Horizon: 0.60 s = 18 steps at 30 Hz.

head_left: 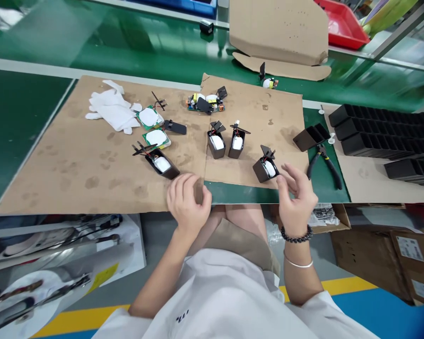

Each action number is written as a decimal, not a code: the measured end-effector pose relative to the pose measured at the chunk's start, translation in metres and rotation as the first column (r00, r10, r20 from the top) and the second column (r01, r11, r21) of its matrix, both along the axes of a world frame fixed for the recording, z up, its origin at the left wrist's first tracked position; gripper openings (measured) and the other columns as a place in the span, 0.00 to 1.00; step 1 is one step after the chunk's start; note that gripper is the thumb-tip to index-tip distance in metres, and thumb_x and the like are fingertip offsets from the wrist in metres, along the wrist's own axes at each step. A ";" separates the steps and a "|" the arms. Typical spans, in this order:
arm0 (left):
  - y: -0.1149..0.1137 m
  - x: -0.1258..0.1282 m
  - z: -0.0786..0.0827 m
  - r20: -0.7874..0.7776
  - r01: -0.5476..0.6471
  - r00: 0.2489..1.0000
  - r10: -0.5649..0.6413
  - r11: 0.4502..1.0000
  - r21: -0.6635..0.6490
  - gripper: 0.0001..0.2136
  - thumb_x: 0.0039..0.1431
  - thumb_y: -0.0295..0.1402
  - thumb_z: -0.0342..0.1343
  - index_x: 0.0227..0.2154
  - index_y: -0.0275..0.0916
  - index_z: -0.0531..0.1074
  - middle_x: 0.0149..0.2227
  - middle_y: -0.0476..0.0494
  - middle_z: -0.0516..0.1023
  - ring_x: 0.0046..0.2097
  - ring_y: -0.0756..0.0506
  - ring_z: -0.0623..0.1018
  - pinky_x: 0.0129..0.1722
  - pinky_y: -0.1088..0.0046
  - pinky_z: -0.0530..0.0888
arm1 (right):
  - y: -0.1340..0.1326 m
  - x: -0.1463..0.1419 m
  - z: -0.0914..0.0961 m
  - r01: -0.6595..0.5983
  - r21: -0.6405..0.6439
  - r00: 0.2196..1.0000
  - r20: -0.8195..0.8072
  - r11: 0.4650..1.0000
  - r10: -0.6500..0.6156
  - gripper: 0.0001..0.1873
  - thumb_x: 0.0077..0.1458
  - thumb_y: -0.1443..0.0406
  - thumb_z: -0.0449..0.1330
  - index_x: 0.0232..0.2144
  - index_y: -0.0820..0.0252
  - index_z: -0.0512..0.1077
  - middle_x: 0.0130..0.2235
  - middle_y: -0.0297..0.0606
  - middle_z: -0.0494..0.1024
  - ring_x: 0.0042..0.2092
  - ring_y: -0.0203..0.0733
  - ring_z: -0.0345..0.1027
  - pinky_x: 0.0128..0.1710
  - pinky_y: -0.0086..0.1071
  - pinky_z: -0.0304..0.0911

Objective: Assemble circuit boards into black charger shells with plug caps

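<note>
My left hand [189,200] rests at the cardboard's front edge, fingers loosely curled and thumb apart, with nothing seen in it. Just beyond its fingertips lies a black plastic case [163,165] with a white-covered insert and a black plug piece on wires. My right hand [297,197] is open, thumb and fingers apart, close beside another filled black case [265,170]; whether a fingertip touches it I cannot tell. Two similar cases, one left [216,143] and one right [236,143], stand in the middle. Two green circuit boards [150,117] with white pads lie at left.
White gloves [111,107] lie on the cardboard sheet [70,165]. Bare circuit boards [205,102] are farther back. At right are black-handled pliers [324,162], black case shells [311,136] and rows of more shells [385,132]. A red tray [342,23] stands behind.
</note>
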State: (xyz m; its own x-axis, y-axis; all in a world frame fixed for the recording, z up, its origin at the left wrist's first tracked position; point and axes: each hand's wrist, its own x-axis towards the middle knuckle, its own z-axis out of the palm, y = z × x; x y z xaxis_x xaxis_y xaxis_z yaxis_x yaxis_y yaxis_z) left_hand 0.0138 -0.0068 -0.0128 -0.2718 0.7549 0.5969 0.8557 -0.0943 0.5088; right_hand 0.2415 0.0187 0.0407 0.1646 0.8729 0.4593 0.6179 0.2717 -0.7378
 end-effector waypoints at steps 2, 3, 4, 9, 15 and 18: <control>0.003 0.020 0.014 0.109 0.136 0.986 -0.130 0.990 -0.048 0.14 0.60 0.33 0.56 0.48 0.35 0.72 0.49 0.33 0.78 0.53 0.38 0.77 0.56 0.60 0.72 | 0.006 0.008 0.010 0.010 -0.107 1.000 0.009 0.994 -0.009 0.12 0.62 0.60 0.62 0.44 0.58 0.79 0.41 0.41 0.85 0.39 0.46 0.82 0.38 0.36 0.79; 0.007 0.032 0.020 0.172 0.233 0.961 -0.217 0.969 -0.078 0.18 0.60 0.34 0.58 0.52 0.35 0.70 0.51 0.33 0.77 0.55 0.38 0.77 0.57 0.60 0.72 | 0.010 0.011 0.016 0.002 -0.170 0.999 0.033 0.985 0.003 0.11 0.60 0.59 0.62 0.39 0.59 0.79 0.36 0.40 0.85 0.35 0.45 0.82 0.36 0.36 0.78; 0.013 0.045 0.024 0.239 0.330 0.925 -0.297 0.937 -0.112 0.23 0.60 0.36 0.59 0.57 0.35 0.66 0.55 0.32 0.76 0.58 0.37 0.76 0.59 0.59 0.73 | 0.014 0.014 0.022 -0.006 -0.233 0.998 0.064 0.972 0.022 0.10 0.59 0.59 0.62 0.35 0.59 0.79 0.33 0.39 0.85 0.33 0.45 0.81 0.35 0.36 0.77; 0.048 0.090 0.034 0.454 0.606 0.755 -0.473 0.767 -0.209 0.30 0.59 0.32 0.62 0.63 0.40 0.60 0.64 0.33 0.70 0.66 0.36 0.71 0.65 0.55 0.70 | 0.030 0.017 0.053 0.031 -0.432 0.947 0.300 0.901 0.111 0.08 0.54 0.63 0.59 0.27 0.58 0.76 0.27 0.38 0.83 0.31 0.46 0.80 0.34 0.35 0.69; 0.059 0.096 0.037 0.430 0.658 0.719 -0.547 0.735 -0.165 0.24 0.58 0.25 0.60 0.58 0.41 0.65 0.61 0.37 0.75 0.62 0.38 0.76 0.62 0.57 0.73 | 0.047 0.020 0.066 0.039 -0.500 0.864 0.452 0.865 0.222 0.06 0.49 0.66 0.61 0.22 0.58 0.74 0.23 0.34 0.79 0.28 0.42 0.75 0.31 0.32 0.62; 0.058 0.096 0.037 0.402 0.666 0.720 -0.566 0.727 -0.169 0.25 0.58 0.24 0.60 0.58 0.41 0.66 0.61 0.37 0.76 0.62 0.38 0.76 0.62 0.57 0.73 | 0.048 0.023 0.070 0.021 -0.467 0.874 0.438 0.884 0.211 0.05 0.52 0.65 0.62 0.25 0.58 0.76 0.26 0.35 0.81 0.31 0.43 0.77 0.34 0.34 0.65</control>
State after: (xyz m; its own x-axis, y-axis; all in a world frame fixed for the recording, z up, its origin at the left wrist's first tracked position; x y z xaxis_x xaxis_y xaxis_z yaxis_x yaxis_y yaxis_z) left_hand 0.1099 0.0515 0.0241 0.1896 0.9350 0.2999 0.4533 -0.3543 0.8180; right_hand 0.2648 0.0670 0.1103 -0.0610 0.9980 0.0176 0.9037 0.0628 -0.4235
